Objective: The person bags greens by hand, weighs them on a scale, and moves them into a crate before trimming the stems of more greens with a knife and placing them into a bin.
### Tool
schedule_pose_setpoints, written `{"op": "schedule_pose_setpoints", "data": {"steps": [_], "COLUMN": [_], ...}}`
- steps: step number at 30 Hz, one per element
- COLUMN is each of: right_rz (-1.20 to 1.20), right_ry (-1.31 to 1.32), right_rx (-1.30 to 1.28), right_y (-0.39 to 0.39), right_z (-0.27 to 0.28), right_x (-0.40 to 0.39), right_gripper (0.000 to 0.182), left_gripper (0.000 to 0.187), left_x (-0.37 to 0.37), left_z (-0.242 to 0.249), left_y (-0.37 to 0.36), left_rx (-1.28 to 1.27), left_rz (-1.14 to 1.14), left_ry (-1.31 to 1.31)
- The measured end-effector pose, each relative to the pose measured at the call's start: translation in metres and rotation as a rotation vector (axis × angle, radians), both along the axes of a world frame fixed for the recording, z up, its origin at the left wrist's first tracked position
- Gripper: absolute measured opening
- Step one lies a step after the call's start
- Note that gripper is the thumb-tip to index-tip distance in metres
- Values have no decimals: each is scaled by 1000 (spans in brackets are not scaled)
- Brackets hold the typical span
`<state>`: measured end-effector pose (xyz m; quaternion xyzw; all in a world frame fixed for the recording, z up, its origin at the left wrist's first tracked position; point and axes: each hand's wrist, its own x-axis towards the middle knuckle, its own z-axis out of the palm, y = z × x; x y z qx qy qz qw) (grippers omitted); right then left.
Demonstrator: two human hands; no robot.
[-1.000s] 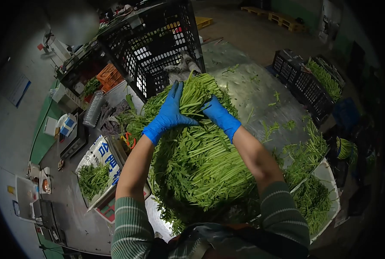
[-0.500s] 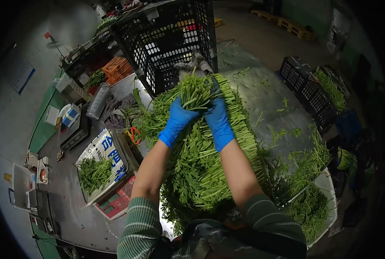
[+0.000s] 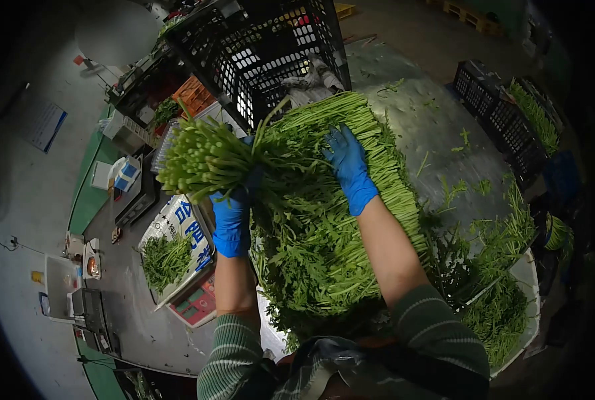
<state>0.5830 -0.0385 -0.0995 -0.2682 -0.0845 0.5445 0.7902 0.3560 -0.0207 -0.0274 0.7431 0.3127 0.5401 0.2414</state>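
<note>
My left hand [image 3: 232, 223], in a blue glove, is closed round a thick bunch of leafy greens [image 3: 204, 159]. The pale cut stem ends face left and upward, and the leaves trail right over the pile. My right hand [image 3: 348, 167], gloved too, lies on the large pile of greens [image 3: 341, 270] with its fingers spread and nothing gripped. In this pile the stems lie side by side along the right, with leaves to the left.
Behind the pile a tilted black crate [image 3: 225, 73] holds a grey cloth [image 3: 314, 83]. At left, loose greens [image 3: 167, 260] lie on a printed bag [image 3: 194, 230] over a red-panelled scale [image 3: 197, 305]. A white tub [image 3: 532, 267] and another black crate [image 3: 487, 120] stand right.
Both hands were together at the bunch over the pile's far end. Now my left hand has carried it left and nearer, and my right hand has let go and opened on the pile.
</note>
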Motion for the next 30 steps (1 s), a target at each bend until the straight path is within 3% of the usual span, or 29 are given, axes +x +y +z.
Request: {"op": "schedule_pose_setpoints", "data": {"steps": [1, 3, 5, 6, 8, 9, 11, 13, 15, 16, 17, 20, 21, 23, 24, 26, 27, 28, 30], "right_rz": [7, 20, -22, -23, -246, -537, -679, -624, -394, -86, -149, -93, -89, -61, -32, 33, 57, -257, -283], "right_ry": [-22, -52, -99, -89, -395, -568, -1005, -1151, -1993, -2113, -2094, -2104, -2107, -2160, -2188, -2200, -2196, -2232, -2159], "right_rx": [15, 15, -40, -30, -96, 26, 153, 231, -195, -278, -274, -359, -380, -405, -427, -467, -460, -387, -342], "right_y": [-1, 0, 2, 3, 7, 13, -10, -1, 16, 37, 44, 48, 43, 39, 39, 38, 37, 47, 45], "right_z": [-1, -1, -1, -2, 1, 3, 54, 66, 45, -7, -13, -22, -14, -9, -7, -3, -6, -24, -18], "right_x": [-1, -1, -5, -8, -18, -27, -31, -32, -36, -27, -27, -31, -31, -31, -33, -36, -35, -37, -35], "right_gripper": [55, 57, 51, 51, 33, 24, 28, 25, 30, 40, 40, 41, 41, 42, 41, 42, 43, 43, 42], "left_gripper": [48, 46, 45, 44, 43, 43, 43, 42, 41, 40, 39, 29, 30, 33, 37, 41, 44, 44, 43], "left_x": [4, 5, 1, 1, 0, -3, 4, 7, 5, 1, -6, -63, -89, -105, -70, -169, -140, -140, -145], "left_z": [28, 63, 71, 69, 58, 47, 47, 47, 50, 58, 67, 68, 75, 114, 149, 152, 165, 169, 172], "left_y": [-16, -38, -38, -36, -27, -21, -24, -23, -28, -32, -31, 1, 7, 1, -28, 11, -18, -21, -25], "left_rx": [4, -285, -401, -434, -453, -425, -350, -316, -278, -378, -472, -361, -279, 166, -148, -39, -210, -178, 10], "left_rz": [7, -169, -107, -189, -277, -231, -196, -160, -123, -182, -240, -10, -118, -236, -498, 0, -796, -778, -546], "left_ry": [8, -304, -317, -335, -348, -199, -15, 55, 114, -129, -371, -437, -528, -354, -841, -795, -630, -620, -541]}}
